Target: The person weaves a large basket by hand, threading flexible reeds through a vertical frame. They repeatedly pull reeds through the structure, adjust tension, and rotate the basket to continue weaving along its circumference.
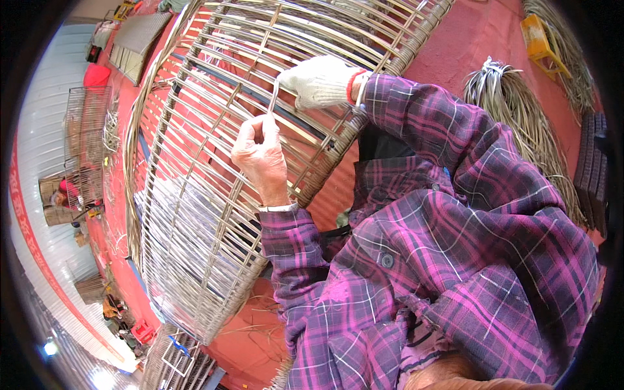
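While the bare left hand and gloved right hand pinch 1 strip over the wicker frame, its bound edge runs at right. Red floor lies open between that edge and a strand bundle.

Wicker panel beneath left hand and right hand, strand bundle rightward, wire rack leftward

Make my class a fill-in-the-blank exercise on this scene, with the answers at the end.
1. The glove is coloured ____.
2. The bare hand is the person's ____ one.
3. A thin strip runs between the two ____.
4. The floor is coloured ____.

Missing words: white; left; hands; red.
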Demonstrator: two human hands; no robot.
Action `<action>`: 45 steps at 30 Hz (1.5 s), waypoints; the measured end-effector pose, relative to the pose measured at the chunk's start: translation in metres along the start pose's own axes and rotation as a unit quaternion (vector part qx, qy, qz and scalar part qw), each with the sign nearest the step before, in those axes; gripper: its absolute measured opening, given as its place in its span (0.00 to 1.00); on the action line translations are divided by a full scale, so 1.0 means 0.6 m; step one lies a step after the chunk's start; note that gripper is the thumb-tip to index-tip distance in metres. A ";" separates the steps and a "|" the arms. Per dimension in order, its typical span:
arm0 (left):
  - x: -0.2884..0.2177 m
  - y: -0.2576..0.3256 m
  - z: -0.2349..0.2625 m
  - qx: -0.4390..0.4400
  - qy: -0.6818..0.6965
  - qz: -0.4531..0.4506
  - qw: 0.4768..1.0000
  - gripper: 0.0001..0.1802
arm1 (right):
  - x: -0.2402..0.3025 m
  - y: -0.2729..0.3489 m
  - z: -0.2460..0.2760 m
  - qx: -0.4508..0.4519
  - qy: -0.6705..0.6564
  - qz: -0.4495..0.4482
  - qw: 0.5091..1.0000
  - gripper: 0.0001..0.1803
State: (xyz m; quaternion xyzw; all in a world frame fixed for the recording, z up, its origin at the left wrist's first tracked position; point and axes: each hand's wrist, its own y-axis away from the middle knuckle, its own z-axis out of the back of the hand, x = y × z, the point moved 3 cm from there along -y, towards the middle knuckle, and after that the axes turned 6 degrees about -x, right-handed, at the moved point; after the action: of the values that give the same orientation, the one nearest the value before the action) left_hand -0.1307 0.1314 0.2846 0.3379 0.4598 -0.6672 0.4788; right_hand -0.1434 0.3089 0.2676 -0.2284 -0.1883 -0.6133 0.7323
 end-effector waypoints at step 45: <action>-0.050 -0.073 -0.192 0.106 0.020 -0.111 0.988 0.09 | -0.090 0.028 0.195 -0.061 0.081 -0.007 0.995 0.10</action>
State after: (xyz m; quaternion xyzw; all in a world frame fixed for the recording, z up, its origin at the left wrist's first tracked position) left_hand -0.1616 0.2541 0.2838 0.3466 0.4307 -0.7544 0.3538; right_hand -0.1359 0.4213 0.3324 -0.2208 -0.0920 -0.6453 0.7255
